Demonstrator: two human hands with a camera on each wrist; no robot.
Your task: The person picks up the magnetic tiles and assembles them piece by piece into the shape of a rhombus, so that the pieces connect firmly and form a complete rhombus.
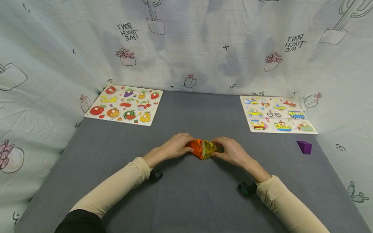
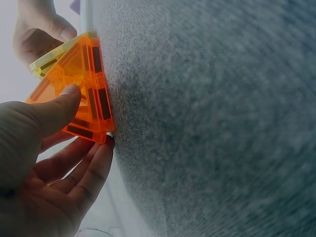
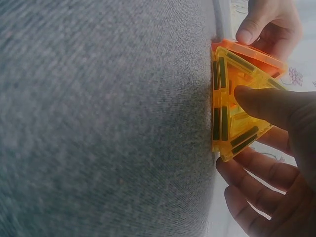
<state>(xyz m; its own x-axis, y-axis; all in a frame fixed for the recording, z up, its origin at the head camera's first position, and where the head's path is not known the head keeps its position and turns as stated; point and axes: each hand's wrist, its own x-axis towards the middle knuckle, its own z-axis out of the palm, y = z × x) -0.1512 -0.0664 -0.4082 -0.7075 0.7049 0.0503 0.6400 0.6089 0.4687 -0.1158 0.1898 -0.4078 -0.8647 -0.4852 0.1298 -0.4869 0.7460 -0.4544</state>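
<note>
An orange translucent triangle tile (image 1: pixel 197 148) and a yellow translucent triangle tile (image 1: pixel 209 149) stand edge to edge on the grey table (image 1: pixel 186 194), leaning together like a tent. My left hand (image 1: pixel 178 146) pinches the orange tile (image 2: pixel 84 89) between thumb and fingers. My right hand (image 1: pixel 228 150) pinches the yellow tile (image 3: pixel 234 111) the same way. In the left wrist view the right hand (image 2: pixel 37 34) shows behind the yellow tile (image 2: pixel 47 61). In the right wrist view the left hand (image 3: pixel 269 24) shows beyond the orange tile (image 3: pixel 254 54).
A fruit peg puzzle board (image 1: pixel 123 104) lies at the back left, a vehicle peg puzzle board (image 1: pixel 276 114) at the back right. A purple block (image 1: pixel 304 147) sits near the right edge. Cactus-print cloth (image 1: pixel 186 45) walls the table on three sides.
</note>
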